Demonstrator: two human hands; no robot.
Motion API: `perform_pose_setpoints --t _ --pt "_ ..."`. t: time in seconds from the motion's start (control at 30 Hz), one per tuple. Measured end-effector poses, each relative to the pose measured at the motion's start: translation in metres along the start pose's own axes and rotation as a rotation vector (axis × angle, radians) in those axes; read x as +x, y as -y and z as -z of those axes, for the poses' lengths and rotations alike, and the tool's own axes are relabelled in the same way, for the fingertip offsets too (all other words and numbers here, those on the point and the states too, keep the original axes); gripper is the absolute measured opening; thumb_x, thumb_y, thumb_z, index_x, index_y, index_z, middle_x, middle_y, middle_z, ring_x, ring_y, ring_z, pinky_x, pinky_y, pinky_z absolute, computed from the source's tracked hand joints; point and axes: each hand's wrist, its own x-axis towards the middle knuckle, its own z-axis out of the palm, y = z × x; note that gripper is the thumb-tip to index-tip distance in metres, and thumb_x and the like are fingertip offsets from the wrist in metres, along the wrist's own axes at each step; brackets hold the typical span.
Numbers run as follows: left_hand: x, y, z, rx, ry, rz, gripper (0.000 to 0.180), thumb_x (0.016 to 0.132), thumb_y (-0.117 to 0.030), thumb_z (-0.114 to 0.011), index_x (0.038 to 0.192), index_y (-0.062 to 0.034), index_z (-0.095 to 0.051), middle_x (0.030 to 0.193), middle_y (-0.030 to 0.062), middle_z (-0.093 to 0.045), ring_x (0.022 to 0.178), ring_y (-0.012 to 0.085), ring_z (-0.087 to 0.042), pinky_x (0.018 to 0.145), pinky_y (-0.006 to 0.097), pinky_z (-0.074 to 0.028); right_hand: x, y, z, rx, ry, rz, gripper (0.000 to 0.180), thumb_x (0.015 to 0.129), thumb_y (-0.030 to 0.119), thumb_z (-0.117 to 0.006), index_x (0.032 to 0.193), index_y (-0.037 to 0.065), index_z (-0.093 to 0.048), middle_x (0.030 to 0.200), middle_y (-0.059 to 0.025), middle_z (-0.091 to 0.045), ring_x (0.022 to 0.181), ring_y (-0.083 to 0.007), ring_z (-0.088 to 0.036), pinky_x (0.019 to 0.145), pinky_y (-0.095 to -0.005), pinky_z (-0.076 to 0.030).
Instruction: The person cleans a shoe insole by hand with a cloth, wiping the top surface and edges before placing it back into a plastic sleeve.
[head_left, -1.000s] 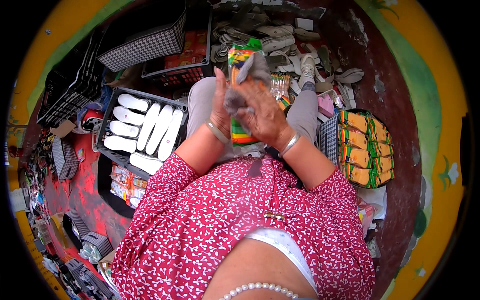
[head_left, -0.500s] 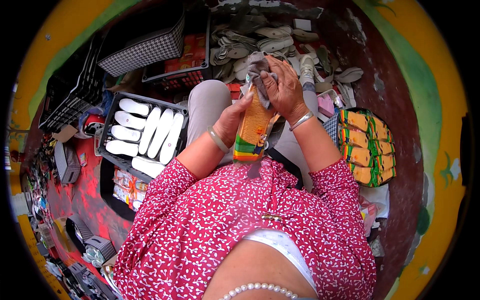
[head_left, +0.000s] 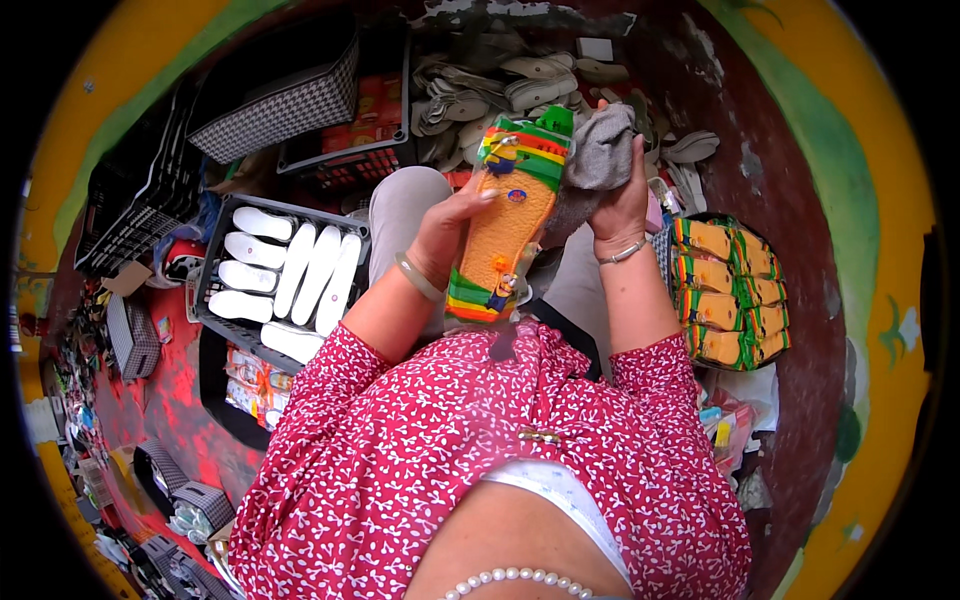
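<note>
My left hand (head_left: 440,232) grips a slipper sole (head_left: 503,215) by its left edge, thumb on top. The sole is orange and textured, with green, yellow and red stripes at both ends, small cartoon figures and an oval label; it looks glossy, as if in clear wrapping. My right hand (head_left: 622,210) is closed round a bunched grey cloth (head_left: 602,148), just right of the sole's upper end. The cloth's lower part hangs beside the sole's edge, and I cannot tell whether it touches. Most right-hand fingers are behind the cloth.
On the left, a dark crate (head_left: 364,240) holds several white soles (head_left: 297,262). A basket (head_left: 664,262) on the right holds several orange-and-green soles (head_left: 715,275). Beyond my knees lies a pile of pale soles (head_left: 465,95). A checked basket (head_left: 290,105) stands at the back left.
My right hand has moved the grey cloth off the sole's upper end, to the right. The sole has tilted, and its striped upper end and label now show.
</note>
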Motion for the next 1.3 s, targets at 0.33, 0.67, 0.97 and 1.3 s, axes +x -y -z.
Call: perform_pose_setpoints --t 0.33,0.67,0.97,1.3 --pt "0.0 -0.001 -0.01 0.173 -0.045 0.018 0.048 0.087 -0.018 -0.047 0.129 0.0014 -0.036 0.114 0.0147 -0.054 0.098 0.0223 -0.059 0.084 0.031 -0.048 0.003 -0.001 -0.019 -0.387 -0.08 -0.069 0.049 0.078 -0.008 -0.06 0.125 0.004 -0.05 0.099 -0.003 -0.062 0.09 -0.0124 -0.06 0.085 -0.0247 -0.047" --pt "0.004 0.002 -0.012 0.337 -0.022 0.082 0.049 0.086 -0.011 -0.054 0.13 0.0015 -0.036 0.118 0.0114 -0.053 0.107 0.0191 -0.054 0.092 0.032 -0.042 0.013 -0.019 -0.011 -0.812 -0.272 0.381 0.029 0.079 -0.007 -0.059 0.107 0.001 -0.056 0.096 -0.004 -0.061 0.085 -0.0098 -0.058 0.077 -0.0221 -0.047" --pt "0.004 0.003 -0.006 0.32 -0.012 0.071 0.051 0.084 -0.012 -0.055 0.13 0.0009 -0.036 0.119 0.0107 -0.053 0.107 0.0184 -0.053 0.093 0.031 -0.041 0.016 -0.022 -0.004 -0.624 -0.366 0.344 0.017 0.086 0.003 -0.056 0.103 0.002 -0.056 0.091 -0.0034 -0.061 0.08 -0.0103 -0.058 0.072 -0.0239 -0.048" --pt "-0.007 -0.002 -0.009 0.21 -0.057 -0.011 0.052 0.083 -0.01 -0.055 0.129 0.0031 -0.035 0.118 0.0162 -0.053 0.106 0.024 -0.056 0.092 0.035 -0.045 0.029 0.044 0.058 -0.251 -0.351 0.139 0.03 0.094 0.029 -0.044 0.108 0.006 -0.056 0.106 -0.0087 -0.06 0.1 -0.0239 -0.057 0.091 -0.0398 -0.044"
